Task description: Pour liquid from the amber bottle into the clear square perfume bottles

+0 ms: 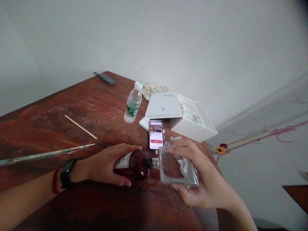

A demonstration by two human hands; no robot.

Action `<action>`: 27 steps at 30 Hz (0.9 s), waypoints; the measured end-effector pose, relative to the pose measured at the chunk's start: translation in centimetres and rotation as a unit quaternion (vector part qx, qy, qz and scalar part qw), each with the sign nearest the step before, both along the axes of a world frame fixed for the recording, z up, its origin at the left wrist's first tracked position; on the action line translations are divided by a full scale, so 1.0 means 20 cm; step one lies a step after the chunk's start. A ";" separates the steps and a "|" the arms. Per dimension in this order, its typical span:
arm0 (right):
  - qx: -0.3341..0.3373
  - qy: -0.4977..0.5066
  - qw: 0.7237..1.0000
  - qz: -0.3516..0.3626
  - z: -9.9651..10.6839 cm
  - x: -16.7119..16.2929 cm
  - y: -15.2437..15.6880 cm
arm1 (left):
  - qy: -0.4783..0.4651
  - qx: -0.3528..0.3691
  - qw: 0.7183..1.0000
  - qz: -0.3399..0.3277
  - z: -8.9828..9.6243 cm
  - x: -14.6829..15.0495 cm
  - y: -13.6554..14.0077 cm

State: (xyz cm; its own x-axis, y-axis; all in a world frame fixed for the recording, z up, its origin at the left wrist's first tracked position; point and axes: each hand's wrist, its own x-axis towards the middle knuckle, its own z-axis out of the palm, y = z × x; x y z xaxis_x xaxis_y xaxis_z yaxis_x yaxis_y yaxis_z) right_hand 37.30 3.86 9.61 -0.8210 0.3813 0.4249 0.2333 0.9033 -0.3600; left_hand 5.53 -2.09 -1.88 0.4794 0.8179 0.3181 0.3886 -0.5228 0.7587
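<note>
My left hand [113,165] is wrapped round a dark brown bottle [138,165] with a pale label, tilted so that its neck points right. In my right hand [199,176] is a clear square glass bottle [173,166], its neck turned left. The two necks meet mouth to mouth, or nearly so; whether they touch I cannot tell. Small wet drops lie on the wood just below the brown bottle. Beyond the bottles a phone [156,141] with a lit screen leans on a white object [143,122].
On the wooden table [96,106] stand a water bottle [132,104] and an open white box [192,126]. A thin stick [80,127], a wrapped bundle [48,154], a cloth [154,89] and a grey device [107,79] lie there too. Pink cords [255,139] hang at right.
</note>
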 end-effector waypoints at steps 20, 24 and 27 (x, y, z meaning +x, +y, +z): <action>-0.008 -0.004 1.000 -0.001 0.00 0.00 0.00 | 0.007 -0.002 1.000 0.008 0.00 0.00 0.00; 0.003 -0.003 1.000 -0.007 0.00 0.00 -0.01 | 0.008 -0.001 1.000 0.005 0.00 0.00 0.01; -0.006 -0.001 1.000 -0.006 0.00 0.00 -0.01 | 0.005 0.001 1.000 0.004 -0.01 0.00 0.01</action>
